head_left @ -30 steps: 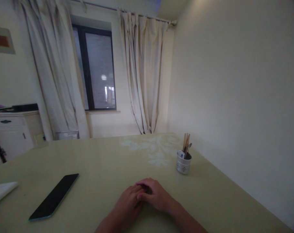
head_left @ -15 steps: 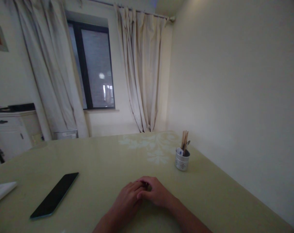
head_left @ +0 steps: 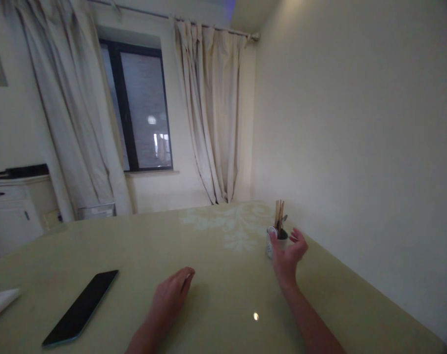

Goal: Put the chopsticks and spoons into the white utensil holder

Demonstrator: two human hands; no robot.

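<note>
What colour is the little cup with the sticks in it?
The cup is white with small dark holes, seen in the head view.

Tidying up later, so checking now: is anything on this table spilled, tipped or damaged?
Nothing stands out. The holder stands upright by the right hand, chopsticks inside; the phone lies flat on the table.

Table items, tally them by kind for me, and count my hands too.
Hands: 2, left hand resting on the table, right hand open at the holder
Phones: 1, dark phone
Utensil holders: 1, white holder with chopsticks
Folded white cloth or paper: 1
Total: 5
</note>
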